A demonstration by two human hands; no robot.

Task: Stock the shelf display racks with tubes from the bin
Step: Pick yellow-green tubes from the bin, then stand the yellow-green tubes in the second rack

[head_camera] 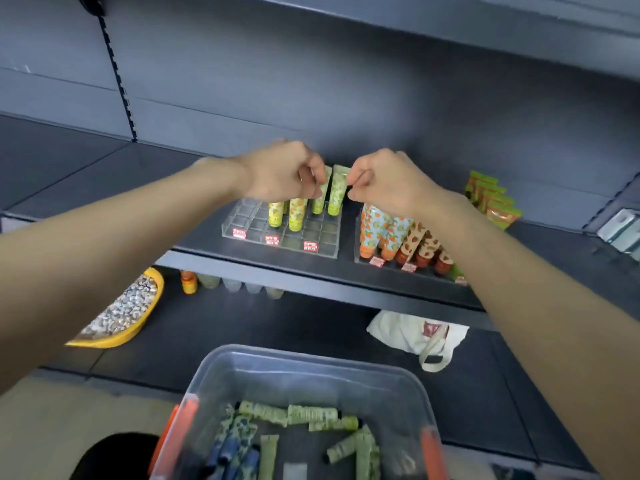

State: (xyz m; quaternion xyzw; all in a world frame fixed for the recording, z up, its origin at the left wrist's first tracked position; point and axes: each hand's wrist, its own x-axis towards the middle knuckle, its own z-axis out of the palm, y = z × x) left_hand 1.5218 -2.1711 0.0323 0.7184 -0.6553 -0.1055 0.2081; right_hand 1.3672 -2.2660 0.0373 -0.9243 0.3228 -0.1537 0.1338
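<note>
I see two pale green patterned tubes, caps down, side by side at the back row of the clear acrylic grid rack (256,224) on the dark shelf (346,271). My left hand (280,171) pinches the top of the left green tube (320,199), fingers curled. My right hand (384,181) pinches the right green tube (336,197) likewise. At 3 o'clock, a second clear rack (388,268) holds orange and red tubes. At 6 o'clock, the translucent plastic bin (311,365) holds loose tubes.

Front cells of the clear rack (322,239) lie free before green tubes (296,214).
</note>
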